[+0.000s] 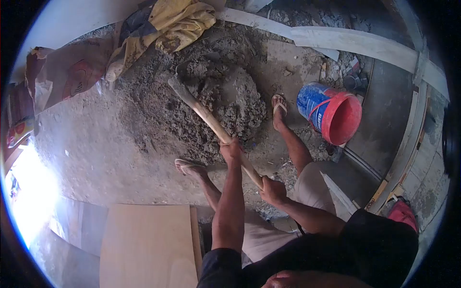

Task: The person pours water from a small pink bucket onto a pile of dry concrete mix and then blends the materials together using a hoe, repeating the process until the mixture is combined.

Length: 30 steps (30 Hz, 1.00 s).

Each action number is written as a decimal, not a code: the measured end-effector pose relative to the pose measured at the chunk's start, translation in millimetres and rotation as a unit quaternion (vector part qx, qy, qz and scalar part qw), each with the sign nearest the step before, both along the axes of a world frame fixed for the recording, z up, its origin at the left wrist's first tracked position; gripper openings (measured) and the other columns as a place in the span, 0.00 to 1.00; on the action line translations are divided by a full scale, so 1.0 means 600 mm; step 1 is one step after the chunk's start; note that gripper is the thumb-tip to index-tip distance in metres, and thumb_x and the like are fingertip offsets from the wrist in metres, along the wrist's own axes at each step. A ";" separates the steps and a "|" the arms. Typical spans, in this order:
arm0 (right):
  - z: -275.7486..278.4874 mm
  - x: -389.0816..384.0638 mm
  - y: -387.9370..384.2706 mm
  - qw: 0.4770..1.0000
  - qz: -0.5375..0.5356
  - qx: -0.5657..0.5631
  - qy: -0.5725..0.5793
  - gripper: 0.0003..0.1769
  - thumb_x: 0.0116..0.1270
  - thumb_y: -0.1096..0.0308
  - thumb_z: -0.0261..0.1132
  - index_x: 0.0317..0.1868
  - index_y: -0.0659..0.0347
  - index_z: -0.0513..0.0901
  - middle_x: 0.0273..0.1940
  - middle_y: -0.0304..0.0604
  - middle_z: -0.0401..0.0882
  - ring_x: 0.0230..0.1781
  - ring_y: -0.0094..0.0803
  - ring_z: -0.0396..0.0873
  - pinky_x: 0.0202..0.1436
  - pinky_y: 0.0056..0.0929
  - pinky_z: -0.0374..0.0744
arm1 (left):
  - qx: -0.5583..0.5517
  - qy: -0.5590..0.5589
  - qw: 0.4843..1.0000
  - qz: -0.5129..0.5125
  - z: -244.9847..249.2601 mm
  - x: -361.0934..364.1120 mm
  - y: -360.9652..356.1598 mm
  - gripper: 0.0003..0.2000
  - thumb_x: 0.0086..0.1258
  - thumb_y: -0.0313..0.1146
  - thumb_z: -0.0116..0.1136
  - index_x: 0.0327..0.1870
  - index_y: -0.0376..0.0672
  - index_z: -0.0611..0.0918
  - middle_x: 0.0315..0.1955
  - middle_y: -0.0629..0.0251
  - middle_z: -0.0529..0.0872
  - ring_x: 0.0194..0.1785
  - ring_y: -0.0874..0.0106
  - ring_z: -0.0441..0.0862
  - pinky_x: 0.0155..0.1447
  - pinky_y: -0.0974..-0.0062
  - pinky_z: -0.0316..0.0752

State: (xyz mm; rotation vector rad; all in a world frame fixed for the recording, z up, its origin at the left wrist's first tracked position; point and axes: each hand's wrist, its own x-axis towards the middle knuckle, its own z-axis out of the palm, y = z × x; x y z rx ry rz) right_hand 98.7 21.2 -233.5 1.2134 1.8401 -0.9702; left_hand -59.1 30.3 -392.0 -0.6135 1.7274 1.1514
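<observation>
Both my hands grip the wooden handle of a long-handled hoe (210,119), which slants across the view. My left hand (231,148) is closed round the handle about midway along, and my right hand (273,190) is closed round its near end. The hoe's far end is caked grey; its blade is hard to make out against the heap. Under and around it lies a heap of wet grey mortar (235,103), lumpy and dark. My sandalled feet stand at the near and right edges of the heap.
At right, a blue bucket with a red rim (342,117) lies tipped on its side. Yellow sacking (185,24) and a torn paper bag (77,77) lie at upper left. A plywood sheet (149,245) is at lower left. A pale board (355,41) crosses the upper right, near rubble.
</observation>
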 end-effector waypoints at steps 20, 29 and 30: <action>-0.018 0.087 0.001 0.999 0.005 -0.030 0.018 0.21 0.51 0.66 0.72 0.41 0.60 0.72 0.31 0.50 0.81 0.29 0.49 0.83 0.32 0.49 0.79 | 0.011 -0.024 0.999 0.024 -0.003 0.073 -0.008 0.11 0.57 0.23 0.57 0.39 0.39 0.70 0.17 0.65 0.76 0.15 0.72 0.75 0.20 0.73 0.73; 0.022 0.097 0.004 0.999 -0.017 -0.003 0.047 0.21 0.49 0.67 0.72 0.41 0.59 0.73 0.28 0.49 0.80 0.28 0.50 0.82 0.30 0.49 0.78 | 0.083 0.012 0.994 0.068 0.067 0.080 -0.018 0.10 0.58 0.25 0.58 0.40 0.39 0.72 0.20 0.65 0.77 0.17 0.70 0.76 0.22 0.71 0.75; 0.029 0.104 0.002 0.999 -0.020 -0.014 0.040 0.20 0.49 0.67 0.72 0.41 0.59 0.73 0.27 0.49 0.79 0.27 0.50 0.82 0.30 0.49 0.77 | 0.085 0.014 0.993 0.074 0.080 0.085 -0.020 0.11 0.58 0.25 0.58 0.40 0.39 0.72 0.20 0.65 0.77 0.17 0.70 0.76 0.22 0.71 0.75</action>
